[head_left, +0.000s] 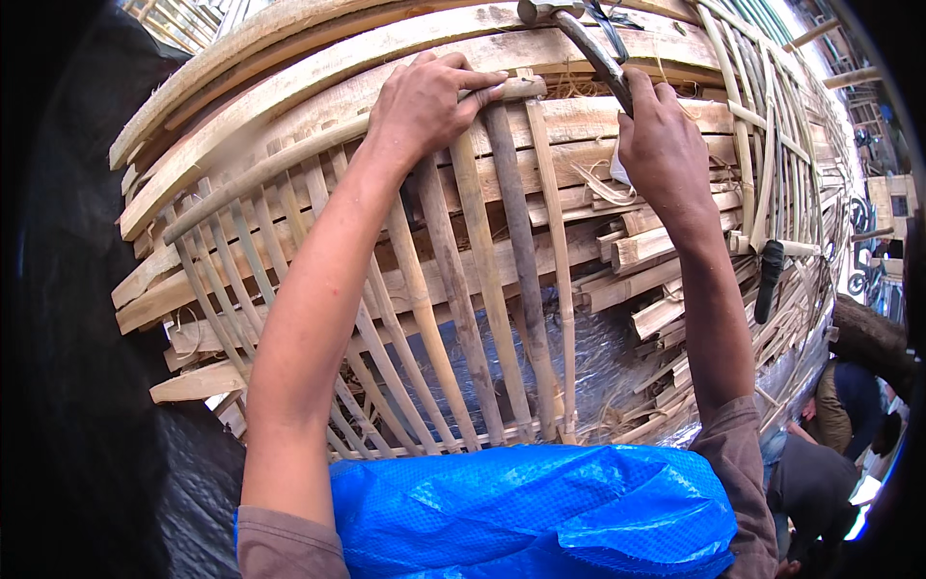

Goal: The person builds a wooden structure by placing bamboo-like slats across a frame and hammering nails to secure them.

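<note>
My left hand [424, 104] is closed over the far rail [265, 188] of a slatted bamboo frame, close to the rail's right end. Its thumb and forefinger come together by the last slats; whether they pinch something small is hidden. Long narrow slats [494, 289] run from that rail toward me, and their near ends pass behind the blue plastic sheet. To the right, my right hand [666, 145] is wrapped around the handle of a hammer [590, 50]. The hammer head is raised beyond the rail, near the top edge of the view.
Rough wooden planks [434, 43] lie stacked under and behind the frame. Split bamboo pieces [666, 289] pile up at right, near another bamboo frame [762, 125] and a black-handled tool [769, 280]. A blue plastic sheet [521, 507] covers my front. People [815, 482] are at lower right.
</note>
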Demonstrator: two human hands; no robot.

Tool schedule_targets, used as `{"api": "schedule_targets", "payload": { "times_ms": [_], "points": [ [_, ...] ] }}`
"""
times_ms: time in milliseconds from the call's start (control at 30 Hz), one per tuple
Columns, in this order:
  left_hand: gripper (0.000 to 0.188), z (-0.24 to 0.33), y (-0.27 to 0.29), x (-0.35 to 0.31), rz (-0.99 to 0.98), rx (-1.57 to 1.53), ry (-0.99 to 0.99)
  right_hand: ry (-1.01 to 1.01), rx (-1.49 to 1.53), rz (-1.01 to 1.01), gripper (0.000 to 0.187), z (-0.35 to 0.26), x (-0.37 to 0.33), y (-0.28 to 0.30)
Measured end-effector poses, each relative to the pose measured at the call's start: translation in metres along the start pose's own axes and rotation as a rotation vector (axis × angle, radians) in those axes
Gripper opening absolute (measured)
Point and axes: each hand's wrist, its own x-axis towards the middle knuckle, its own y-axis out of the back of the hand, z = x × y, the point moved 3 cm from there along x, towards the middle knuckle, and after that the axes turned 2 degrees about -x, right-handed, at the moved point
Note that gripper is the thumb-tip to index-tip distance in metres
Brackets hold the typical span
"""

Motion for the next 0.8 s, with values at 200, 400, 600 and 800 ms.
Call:
{"api": "schedule_targets", "payload": {
  "times_ms": [200, 400, 600, 800],
  "points": [
    [0.027, 0.000, 0.001, 0.000, -0.029, 0.002, 0.036, 0.034, 0.097, -0.047, 0.035, -0.013, 0.001, 0.005],
    [0.026, -0.003, -0.002, 0.001, 0.000, 0.003, 0.017, 0.024, -0.022, 0.030, 0.042, 0.004, -0.009, 0.003],
    [0.029, -0.004, 0.001, -0.003, -0.005, -0.004, 0.014, 0.355, 0.251, 0.184, 0.035, -0.039, -0.001, 0.009],
    [0.026, 0.000, 0.000, 0.003, -0.010, 0.006, 0.017, 0.432, 0.269, 0.034, 0.026, -0.040, 0.044, -0.034]
  ]
}}
